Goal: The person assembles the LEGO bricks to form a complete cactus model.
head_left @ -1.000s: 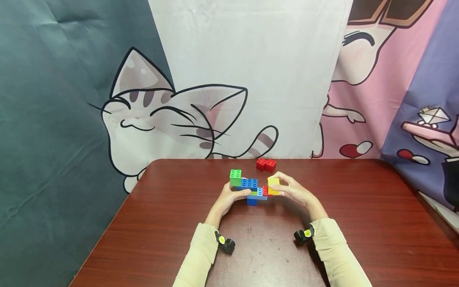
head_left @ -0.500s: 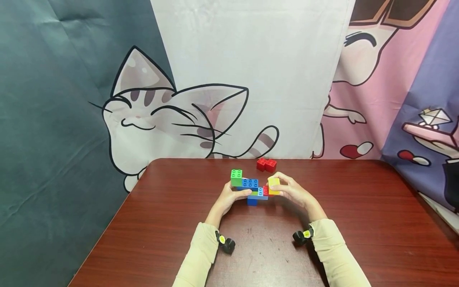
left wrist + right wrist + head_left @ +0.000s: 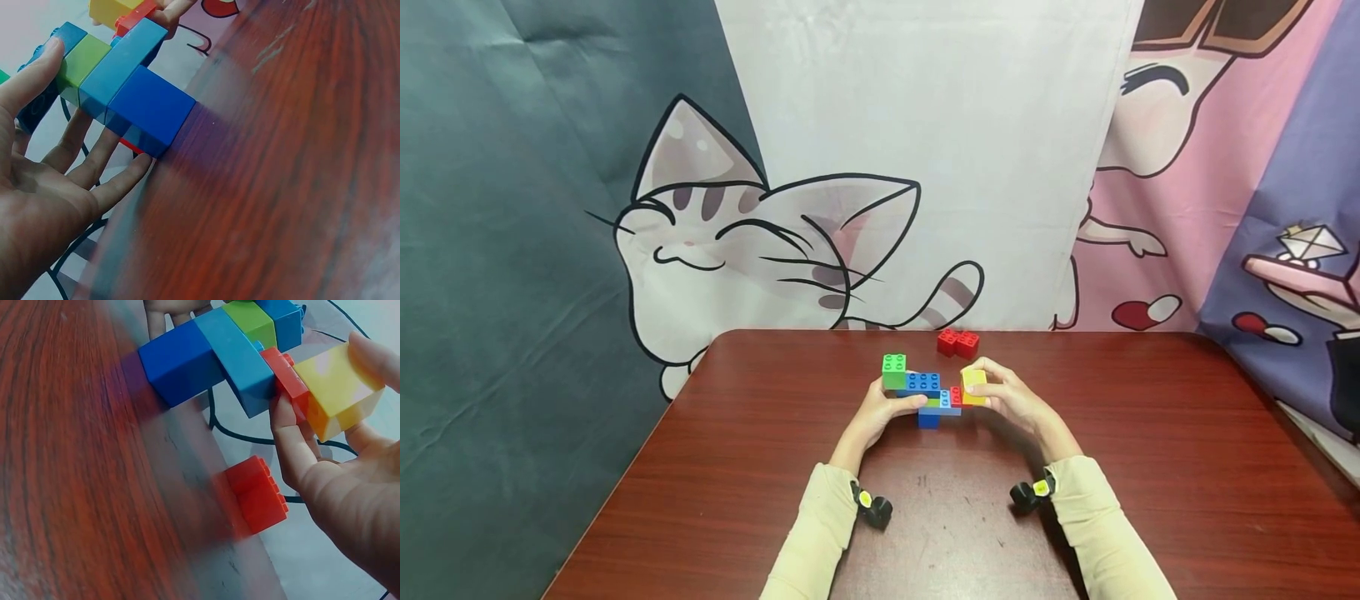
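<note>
A structure of joined toy building bricks stands on the table between my hands. It rests on a dark blue brick (image 3: 150, 103), with a light blue brick (image 3: 122, 69) above. A lime green brick (image 3: 81, 65), a long blue brick (image 3: 922, 382) and a bright green brick (image 3: 894, 371) rise to the left. My left hand (image 3: 874, 414) grips the structure, its thumb over the long blue brick's side. On the right end sits a small red brick (image 3: 284, 378), touching a yellow brick (image 3: 340, 387). My right hand (image 3: 1018, 405) pinches the yellow brick; whether it is pressed fully on cannot be seen.
Two red bricks (image 3: 957, 342) lie by the far edge of the dark red-brown table (image 3: 737, 467). A printed cartoon cloth (image 3: 925, 167) hangs just behind that edge. Both wrists carry small black cameras (image 3: 1024, 497).
Both hands keep their holds and hardly move. The yellow brick tilts very slightly in my right hand, and the right wrist shifts a little to the left.
</note>
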`<action>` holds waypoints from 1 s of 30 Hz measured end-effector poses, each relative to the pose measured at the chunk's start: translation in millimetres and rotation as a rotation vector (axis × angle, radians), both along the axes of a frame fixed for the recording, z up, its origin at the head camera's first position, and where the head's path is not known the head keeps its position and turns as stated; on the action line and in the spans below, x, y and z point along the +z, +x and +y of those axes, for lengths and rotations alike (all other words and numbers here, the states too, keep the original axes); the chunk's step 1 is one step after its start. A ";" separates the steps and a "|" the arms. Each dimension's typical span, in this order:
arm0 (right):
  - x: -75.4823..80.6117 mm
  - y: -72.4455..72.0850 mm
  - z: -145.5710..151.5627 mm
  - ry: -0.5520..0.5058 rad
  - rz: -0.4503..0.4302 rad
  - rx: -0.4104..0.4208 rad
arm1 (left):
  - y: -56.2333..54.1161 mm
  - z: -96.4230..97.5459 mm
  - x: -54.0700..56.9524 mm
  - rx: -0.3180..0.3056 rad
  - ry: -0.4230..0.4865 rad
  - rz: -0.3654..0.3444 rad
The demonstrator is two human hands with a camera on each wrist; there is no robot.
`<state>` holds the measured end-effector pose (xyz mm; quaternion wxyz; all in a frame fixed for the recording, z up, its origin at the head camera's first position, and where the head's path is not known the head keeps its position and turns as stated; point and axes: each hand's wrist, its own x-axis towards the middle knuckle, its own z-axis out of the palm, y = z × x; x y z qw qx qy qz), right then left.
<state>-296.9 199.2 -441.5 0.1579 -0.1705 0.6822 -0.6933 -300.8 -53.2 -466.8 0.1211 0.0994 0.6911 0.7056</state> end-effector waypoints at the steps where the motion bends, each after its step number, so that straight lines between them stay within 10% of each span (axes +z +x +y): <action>1: 0.0 0.0 0.1 -0.001 -0.006 0.001 | 0.2 0.2 0.2 0.000 -0.001 0.001; 18: 6.8 -12.7 12.2 0.107 -0.002 0.076 | -3.4 1.0 0.0 -0.005 0.026 -0.020; 25: 0.2 -38.1 9.4 0.224 0.048 -0.305 | -4.1 0.5 0.2 -0.010 0.040 -0.020; 30: -11.8 -53.3 5.0 0.305 0.061 -0.403 | -2.7 0.6 -1.1 0.001 0.040 -0.039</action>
